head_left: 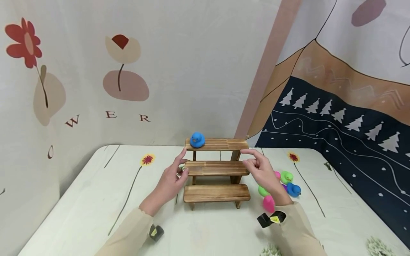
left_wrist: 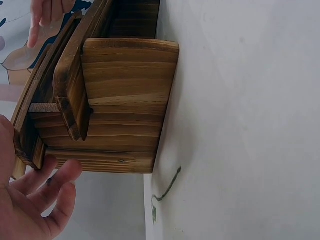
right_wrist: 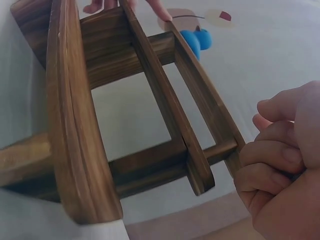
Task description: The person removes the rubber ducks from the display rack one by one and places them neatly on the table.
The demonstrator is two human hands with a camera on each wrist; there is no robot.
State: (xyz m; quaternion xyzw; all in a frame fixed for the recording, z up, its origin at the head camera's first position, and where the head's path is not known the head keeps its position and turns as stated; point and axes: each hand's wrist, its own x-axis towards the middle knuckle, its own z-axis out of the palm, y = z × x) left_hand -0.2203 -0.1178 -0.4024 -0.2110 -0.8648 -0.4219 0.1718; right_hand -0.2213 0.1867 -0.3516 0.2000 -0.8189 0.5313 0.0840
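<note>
A three-tier wooden stand (head_left: 216,192) stands on the table, with a blue toy duck (head_left: 197,140) at the left end of its top shelf. My left hand (head_left: 169,179) is at the stand's left side. Its index fingertip is by the top shelf's end and its thumb by the middle shelf; the left wrist view shows the other fingers loosely bent. On the opposite side is my right hand (head_left: 264,174), index finger stretched toward the top shelf's right end. The right wrist view shows its other fingers (right_wrist: 267,160) curled, holding nothing; whether the index touches wood I cannot tell.
Several small toy ducks lie right of the stand, partly behind my right forearm: a green one (head_left: 286,177), a blue one (head_left: 293,190) and a pink one (head_left: 268,204) among them. A flower-printed cloth (head_left: 128,177) covers the table. Printed hangings (head_left: 192,71) rise behind it.
</note>
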